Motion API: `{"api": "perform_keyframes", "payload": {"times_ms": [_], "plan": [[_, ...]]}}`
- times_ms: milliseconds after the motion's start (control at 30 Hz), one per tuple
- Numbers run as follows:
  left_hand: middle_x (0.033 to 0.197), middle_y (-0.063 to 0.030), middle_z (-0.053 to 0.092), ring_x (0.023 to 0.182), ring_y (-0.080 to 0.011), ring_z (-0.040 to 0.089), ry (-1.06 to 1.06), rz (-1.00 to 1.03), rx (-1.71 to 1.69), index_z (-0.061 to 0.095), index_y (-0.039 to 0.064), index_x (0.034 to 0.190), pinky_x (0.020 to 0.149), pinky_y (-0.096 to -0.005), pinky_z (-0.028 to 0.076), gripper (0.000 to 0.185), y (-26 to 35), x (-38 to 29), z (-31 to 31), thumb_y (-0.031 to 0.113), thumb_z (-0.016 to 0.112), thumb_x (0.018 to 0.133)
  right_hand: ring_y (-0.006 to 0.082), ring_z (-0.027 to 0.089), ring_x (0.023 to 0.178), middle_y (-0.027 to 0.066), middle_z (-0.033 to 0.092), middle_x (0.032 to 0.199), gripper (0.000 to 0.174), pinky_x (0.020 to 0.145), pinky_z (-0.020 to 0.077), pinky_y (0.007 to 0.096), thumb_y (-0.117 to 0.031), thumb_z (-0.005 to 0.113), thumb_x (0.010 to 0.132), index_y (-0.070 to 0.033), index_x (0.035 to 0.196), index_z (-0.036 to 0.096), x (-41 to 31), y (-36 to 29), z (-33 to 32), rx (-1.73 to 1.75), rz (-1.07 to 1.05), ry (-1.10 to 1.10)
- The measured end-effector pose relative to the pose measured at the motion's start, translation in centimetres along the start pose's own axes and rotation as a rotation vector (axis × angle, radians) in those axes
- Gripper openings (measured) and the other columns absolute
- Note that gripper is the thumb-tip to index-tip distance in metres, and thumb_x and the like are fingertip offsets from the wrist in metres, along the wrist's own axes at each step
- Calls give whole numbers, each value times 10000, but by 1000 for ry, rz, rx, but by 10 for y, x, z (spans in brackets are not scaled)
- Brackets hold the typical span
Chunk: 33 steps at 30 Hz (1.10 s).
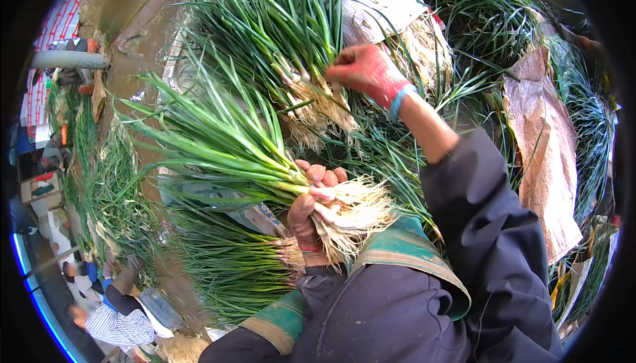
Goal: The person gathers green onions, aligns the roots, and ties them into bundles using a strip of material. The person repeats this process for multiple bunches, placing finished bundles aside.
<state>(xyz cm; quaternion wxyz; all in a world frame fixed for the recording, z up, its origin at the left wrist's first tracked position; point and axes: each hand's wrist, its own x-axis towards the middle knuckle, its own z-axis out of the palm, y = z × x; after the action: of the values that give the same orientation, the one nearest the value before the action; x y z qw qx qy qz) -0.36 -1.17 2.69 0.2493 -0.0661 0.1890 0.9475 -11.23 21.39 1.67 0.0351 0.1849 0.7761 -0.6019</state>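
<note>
My left hand [303, 214], in a reddish, soiled work glove, grips a bunch of green garlic [248, 164] around its pale pink-white bulbs. The leaves fan out to the left, and a tangle of whitish roots [362, 201] hangs over my knee on the right. My right hand [367, 72], gloved in red with a light-blue band at the wrist, is raised beside a heap of green garlic [278, 30]. Its fingers are curled in and blurred; whether a leaf is between them I cannot tell. A neat row of green garlic [233, 258] lies below my left hand.
Woven sacks [541, 159] and more green garlic [482, 15] lie to the right. A white sack [372, 0] partly covers roots at the top. Wet muddy ground [171, 268] runs along the left, beyond which a person in a striped shirt [119, 325] and other people sit.
</note>
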Motion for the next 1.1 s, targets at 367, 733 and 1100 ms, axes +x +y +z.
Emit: {"api": "perform_keyframes", "payload": {"times_ms": [367,733,1100], "plan": [[958,-142,618,705,-169,590,195,-287,264,530,-70,1183,575,-267,514,452,-12,5,-30,76,717,797,111,591,596,81,665,675,271,599,495,292,-268,728,808,-2,847,702,-98,6,25,330,64,-113],[1027,-73,504,896,-197,477,196,-64,102,478,98,1230,872,-346,443,559,-16,1,-1,64,683,711,111,454,399,14,543,595,182,578,525,316,-176,586,941,-5,882,601,-95,7,49,1493,539,38],[949,38,547,818,-98,513,-236,158,-222,447,128,1349,795,-298,477,699,16,10,7,195,798,748,331,661,720,165,671,732,304,664,517,411,-321,738,783,-26,827,677,-34,-5,14,-187,-60,-75]]}}
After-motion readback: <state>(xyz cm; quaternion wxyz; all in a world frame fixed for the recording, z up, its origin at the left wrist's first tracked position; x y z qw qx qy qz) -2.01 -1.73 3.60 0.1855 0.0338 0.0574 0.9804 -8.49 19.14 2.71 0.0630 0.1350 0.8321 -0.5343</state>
